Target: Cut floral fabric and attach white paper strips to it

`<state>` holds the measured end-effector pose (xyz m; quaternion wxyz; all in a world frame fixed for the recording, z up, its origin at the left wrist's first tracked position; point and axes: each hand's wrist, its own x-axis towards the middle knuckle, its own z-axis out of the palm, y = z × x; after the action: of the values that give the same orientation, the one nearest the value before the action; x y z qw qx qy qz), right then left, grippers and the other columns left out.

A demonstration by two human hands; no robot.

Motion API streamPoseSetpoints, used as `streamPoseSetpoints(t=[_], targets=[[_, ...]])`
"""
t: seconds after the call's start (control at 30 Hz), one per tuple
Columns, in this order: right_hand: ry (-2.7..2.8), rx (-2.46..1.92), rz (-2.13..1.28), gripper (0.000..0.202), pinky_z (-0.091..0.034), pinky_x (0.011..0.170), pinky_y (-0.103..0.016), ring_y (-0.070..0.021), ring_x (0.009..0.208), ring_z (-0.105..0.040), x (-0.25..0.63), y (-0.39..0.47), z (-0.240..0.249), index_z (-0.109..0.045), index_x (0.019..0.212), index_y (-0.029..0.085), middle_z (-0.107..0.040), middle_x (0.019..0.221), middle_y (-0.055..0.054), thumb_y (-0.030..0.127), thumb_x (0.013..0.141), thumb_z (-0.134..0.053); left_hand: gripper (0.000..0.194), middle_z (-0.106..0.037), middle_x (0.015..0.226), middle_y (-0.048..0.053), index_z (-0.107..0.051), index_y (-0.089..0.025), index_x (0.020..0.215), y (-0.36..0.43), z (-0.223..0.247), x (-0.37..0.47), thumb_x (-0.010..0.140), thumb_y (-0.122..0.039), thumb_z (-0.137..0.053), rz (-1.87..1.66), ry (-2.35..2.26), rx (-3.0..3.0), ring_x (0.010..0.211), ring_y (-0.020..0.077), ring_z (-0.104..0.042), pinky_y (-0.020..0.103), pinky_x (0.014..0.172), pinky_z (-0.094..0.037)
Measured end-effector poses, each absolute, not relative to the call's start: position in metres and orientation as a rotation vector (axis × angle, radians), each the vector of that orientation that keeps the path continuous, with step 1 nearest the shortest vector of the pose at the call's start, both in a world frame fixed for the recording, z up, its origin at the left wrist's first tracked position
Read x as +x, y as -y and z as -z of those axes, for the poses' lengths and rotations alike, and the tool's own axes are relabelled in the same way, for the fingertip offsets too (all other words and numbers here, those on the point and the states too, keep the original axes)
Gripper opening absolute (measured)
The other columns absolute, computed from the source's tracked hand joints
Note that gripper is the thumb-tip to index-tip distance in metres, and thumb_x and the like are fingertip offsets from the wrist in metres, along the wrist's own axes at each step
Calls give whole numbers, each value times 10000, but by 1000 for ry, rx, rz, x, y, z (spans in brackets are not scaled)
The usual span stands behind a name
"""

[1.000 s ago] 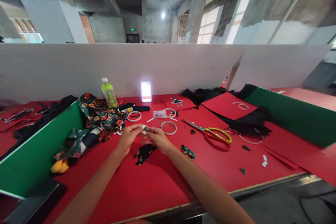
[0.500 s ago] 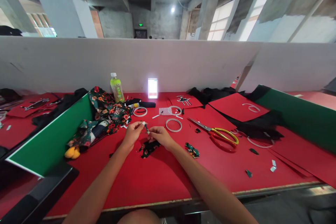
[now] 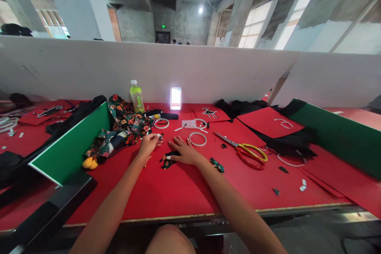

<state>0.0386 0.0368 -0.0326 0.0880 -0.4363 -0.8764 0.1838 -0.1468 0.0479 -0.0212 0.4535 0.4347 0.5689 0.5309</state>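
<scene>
My left hand [image 3: 148, 145] is closed in a pinch over the red tabletop. Between its fingertips is a small dark fabric scrap [image 3: 161, 137], mostly covered by them. Palm down, my right hand [image 3: 188, 151] lies with its fingers spread on the table. Its thumb rests on a black floral fabric piece [image 3: 167, 161], which partly shows beside the hand. Just past the right fingertips lies a white tape ring [image 3: 197, 139]. A bunched green floral scrap [image 3: 217, 165] sits to the right of that hand.
Yellow-and-red-handled scissors [image 3: 250, 152] lie open-bladed at right. Floral cloth [image 3: 126, 127] is heaped at left near a green drink bottle [image 3: 137, 97]. A lit phone [image 3: 176, 99] leans on the back partition. Green boards [image 3: 71, 145] flank both sides; red sheets [image 3: 269, 121] lie right.
My right hand has let go of the small scrap and flattened onto the table, thumb on the floral piece. My left hand keeps the scrap. The view has shifted slightly.
</scene>
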Motion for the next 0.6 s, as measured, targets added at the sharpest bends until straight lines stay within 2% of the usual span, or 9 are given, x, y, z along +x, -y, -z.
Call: streamPoseSetpoints(t=[0.13,0.27,0.33,0.43,0.5,0.6], targets=[[2527,-1355,-436,574,-121,1063,-611,-283,1403,-169,32,-37,36,-335,1410,208,-271,1498,-149,495,914,-367,158,-675,665,57,-618,-120,712,-52,24,-151,711,-277,-613,-1353,-1407,1064,589,132,-651,245,601,-515],[2440,-1389,-376,508,-159,1062,-595,-264,1396,-206,31,-35,33,-355,1397,199,-310,1481,-153,412,936,-364,181,-674,677,58,-605,-129,722,-56,32,-152,717,-308,-586,-1422,-1443,1085,608,148,-653,278,637,-522],[2475,-1319,-385,533,-150,1076,-576,-254,1402,-189,31,-28,31,-311,1419,217,-267,1501,-145,421,931,-378,176,-672,676,53,-597,-141,718,-57,37,-150,733,-310,-551,-1453,-1470,1118,619,157,-653,283,644,-518],[2648,-1159,-463,614,-153,1073,-580,-280,1407,-152,28,-11,28,-252,1442,261,-198,1518,-154,523,903,-385,163,-668,663,46,-593,-165,685,-54,43,-146,743,-296,-517,-1475,-1525,1206,635,174,-648,287,659,-505],[2689,-1182,-465,642,-138,1057,-617,-331,1404,-117,23,2,29,-282,1430,299,-199,1516,-154,607,873,-361,153,-673,680,51,-596,-179,673,-50,45,-145,744,-283,-511,-1486,-1585,1270,679,189,-649,290,695,-491],[2617,-1320,-371,598,-135,1060,-608,-358,1395,-133,17,17,32,-311,1419,311,-217,1512,-151,590,890,-333,152,-689,743,73,-600,-194,671,-43,44,-145,756,-262,-494,-1502,-1715,1326,770,211,-647,295,744,-462]])
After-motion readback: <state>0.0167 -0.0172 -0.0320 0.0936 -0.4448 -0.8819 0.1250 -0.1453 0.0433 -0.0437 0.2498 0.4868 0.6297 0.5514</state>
